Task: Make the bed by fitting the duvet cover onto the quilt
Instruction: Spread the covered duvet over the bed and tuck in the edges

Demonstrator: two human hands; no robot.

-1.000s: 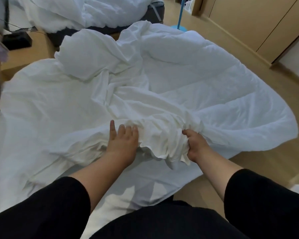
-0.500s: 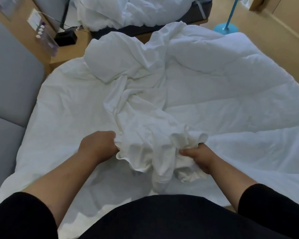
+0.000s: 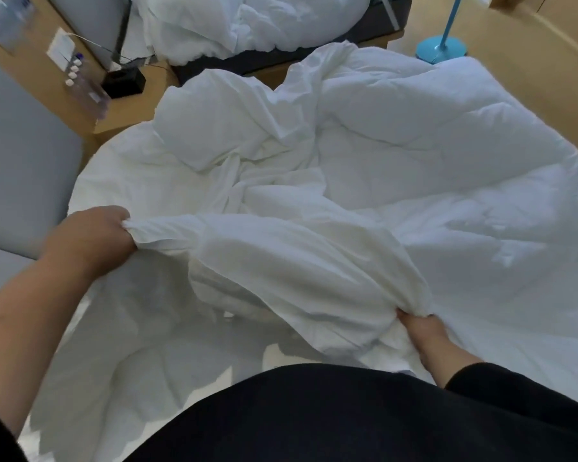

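Note:
A white padded quilt lies spread over the bed, filling the right and far side. On top of it lies the thin white duvet cover, crumpled and stretched in a band across the near middle. My left hand grips one bunched end of the cover at the left. Low on the right, my right hand grips the other bunched end, its fingers partly buried in the fabric. The cover hangs lifted between both hands, with a dark hollow under it.
A grey padded headboard stands at the left. Behind it is a wooden bedside table with a black box. A second bed with white bedding lies beyond. A blue stand base sits on the wooden floor at the far right.
My hands have moved apart, the left going left and the right going right and nearer me, pulling the bunched cover out into a wide band. The view has shifted left.

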